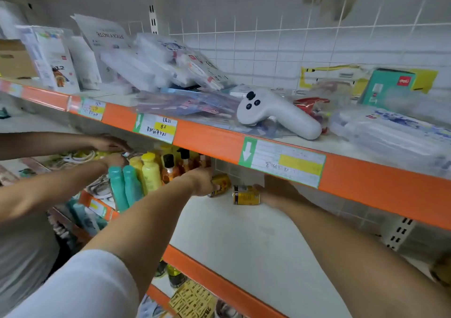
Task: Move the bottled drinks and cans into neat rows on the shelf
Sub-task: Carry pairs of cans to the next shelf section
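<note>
Both my arms reach into the middle shelf (pixel 234 234), under the orange edge of the shelf above. My left hand (pixel 200 181) grips a yellow can (pixel 221 182) that is tilted near the back wall. My right hand (pixel 277 190) closes around the end of a second yellow can (pixel 245 195), which lies on its side on the white shelf board. To the left stand teal bottles (pixel 125 186), yellow bottles (pixel 149 170) and orange bottles with black caps (pixel 170 168), packed close together. The upper shelf edge hides the backs of the bottles.
Another person's hands (pixel 109 151) work among items left of the bottles. The upper shelf holds a white controller (pixel 275 116), plastic stationery packs (pixel 170 73) and a teal box (pixel 388 85). Price labels (pixel 283 162) hang on its orange edge. Boxes lie on the lower shelf (pixel 192 298).
</note>
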`<act>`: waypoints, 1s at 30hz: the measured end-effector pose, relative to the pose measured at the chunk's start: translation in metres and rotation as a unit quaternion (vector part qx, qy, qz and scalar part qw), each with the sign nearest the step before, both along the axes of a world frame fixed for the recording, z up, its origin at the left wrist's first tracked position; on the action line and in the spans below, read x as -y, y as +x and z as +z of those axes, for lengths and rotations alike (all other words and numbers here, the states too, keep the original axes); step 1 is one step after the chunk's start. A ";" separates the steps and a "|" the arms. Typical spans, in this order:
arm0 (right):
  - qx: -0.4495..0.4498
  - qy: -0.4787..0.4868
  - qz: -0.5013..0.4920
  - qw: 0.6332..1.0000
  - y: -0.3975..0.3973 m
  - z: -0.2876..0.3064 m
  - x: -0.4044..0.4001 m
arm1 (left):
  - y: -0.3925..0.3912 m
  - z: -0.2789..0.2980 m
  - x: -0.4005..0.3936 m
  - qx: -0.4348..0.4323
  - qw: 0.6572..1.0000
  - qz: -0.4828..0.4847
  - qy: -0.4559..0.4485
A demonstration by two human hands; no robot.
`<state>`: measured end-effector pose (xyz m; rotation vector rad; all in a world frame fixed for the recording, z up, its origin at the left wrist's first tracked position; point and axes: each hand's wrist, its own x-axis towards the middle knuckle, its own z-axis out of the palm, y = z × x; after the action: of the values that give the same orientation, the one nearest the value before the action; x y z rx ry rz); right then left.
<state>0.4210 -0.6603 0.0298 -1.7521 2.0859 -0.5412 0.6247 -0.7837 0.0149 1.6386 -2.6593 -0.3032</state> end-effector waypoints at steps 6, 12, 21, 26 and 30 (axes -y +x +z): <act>-0.102 0.023 -0.053 0.993 0.000 -0.045 0.040 | -0.013 -0.012 0.025 0.032 0.998 -0.048 0.004; -0.125 0.025 -0.098 0.987 0.008 -0.065 0.059 | -0.020 -0.021 0.049 0.069 0.996 -0.049 -0.006; -0.072 0.084 -0.208 0.972 0.028 -0.080 0.074 | -0.025 -0.041 0.079 0.097 0.990 -0.086 -0.051; 0.080 0.083 -0.285 0.952 0.041 -0.074 0.083 | -0.024 -0.042 0.089 0.074 0.990 -0.101 -0.063; 0.201 0.090 -0.301 0.928 0.050 -0.070 0.089 | -0.020 -0.044 0.094 0.072 0.984 -0.137 -0.085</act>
<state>0.4713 -0.7489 -0.0400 -0.7856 2.2476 -0.7664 0.6042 -0.8778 -0.0289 1.2950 -2.9232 0.0452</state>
